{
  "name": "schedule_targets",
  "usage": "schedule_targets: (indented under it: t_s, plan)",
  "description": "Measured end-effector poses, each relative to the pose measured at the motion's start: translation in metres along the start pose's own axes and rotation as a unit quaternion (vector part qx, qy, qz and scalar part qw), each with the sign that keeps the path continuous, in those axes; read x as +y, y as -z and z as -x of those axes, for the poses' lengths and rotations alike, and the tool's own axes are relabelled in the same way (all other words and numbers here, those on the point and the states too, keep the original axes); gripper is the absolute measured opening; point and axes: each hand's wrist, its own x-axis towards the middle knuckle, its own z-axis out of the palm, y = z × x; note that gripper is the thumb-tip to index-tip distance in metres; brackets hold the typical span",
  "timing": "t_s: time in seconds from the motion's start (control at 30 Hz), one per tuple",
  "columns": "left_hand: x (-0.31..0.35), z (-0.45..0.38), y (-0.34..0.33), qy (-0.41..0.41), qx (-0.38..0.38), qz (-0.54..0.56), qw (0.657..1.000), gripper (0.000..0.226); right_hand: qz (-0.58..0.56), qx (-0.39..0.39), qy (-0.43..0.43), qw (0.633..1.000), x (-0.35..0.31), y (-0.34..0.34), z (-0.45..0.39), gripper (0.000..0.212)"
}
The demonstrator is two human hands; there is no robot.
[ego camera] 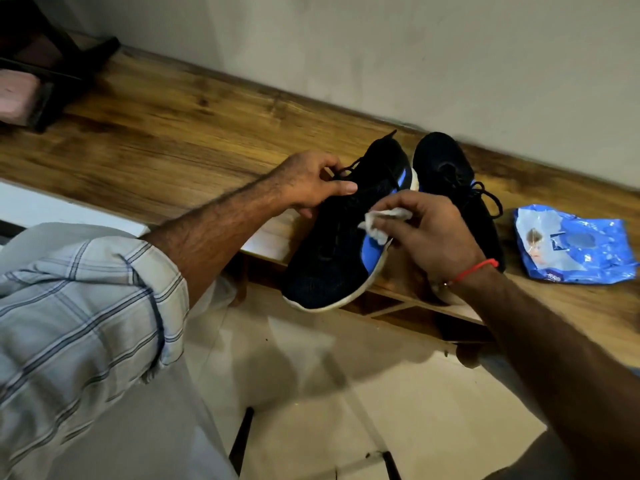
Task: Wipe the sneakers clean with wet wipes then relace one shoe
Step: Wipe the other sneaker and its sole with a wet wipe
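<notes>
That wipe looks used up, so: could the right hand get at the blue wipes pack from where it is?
Probably yes. The wipes pack lies in the open on the wooden bench, right of the right hand, with nothing between; that hand pinches a wipe, though.

Left grip pinches with curled fingers; right grip clutches, fingers bent.

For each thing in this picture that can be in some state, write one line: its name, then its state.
Near sneaker: toe overhanging the bench edge, steadied at the laces.
Far sneaker: flat on the bench, laced.
Wet wipe: crumpled, held against the near sneaker's side.
Wipes pack: lying flat; flap state unclear.
Left hand: pinching the laces.
Right hand: gripping the wipe.
</notes>
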Motion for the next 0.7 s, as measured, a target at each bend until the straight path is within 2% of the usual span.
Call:
schedule_targets:
  t_s: [0.07,0.2,0.3,0.37,0.47,0.53,0.63,0.7]
  plan:
    - [-0.001,-0.001,0.005,0.001,0.014,-0.023,1.000,0.036,-0.014,0.049,-0.026,0.998,0.006,0.000,-0.002,0.011]
    - [-0.003,-0.003,0.008,-0.001,0.021,0.001,1.000,0.041,-0.023,0.070,-0.005,0.997,0.003,-0.008,-0.003,0.012]
    - [-0.003,-0.006,0.006,-0.010,0.022,0.039,0.999,0.024,-0.008,0.077,0.006,0.997,0.002,-0.007,-0.005,0.014]
    - [-0.003,-0.005,0.004,-0.013,0.004,0.031,0.999,0.019,-0.006,0.063,0.001,0.998,0.006,-0.006,-0.006,0.012]
    - [0.000,-0.002,0.000,-0.026,-0.036,-0.001,0.999,0.031,-0.004,0.040,-0.023,0.999,0.009,-0.006,-0.004,0.011]
    - [0.003,0.000,-0.003,-0.042,-0.052,-0.016,0.998,0.030,0.020,0.031,-0.024,0.999,0.009,-0.005,-0.001,0.011]
    - [0.007,0.002,-0.010,-0.067,-0.041,-0.037,0.996,0.026,0.112,-0.007,0.039,0.993,0.005,-0.010,0.004,0.011]
    - [0.008,0.002,-0.013,-0.078,-0.019,-0.055,0.995,0.026,0.138,-0.071,0.091,0.984,-0.003,-0.029,0.016,0.012]
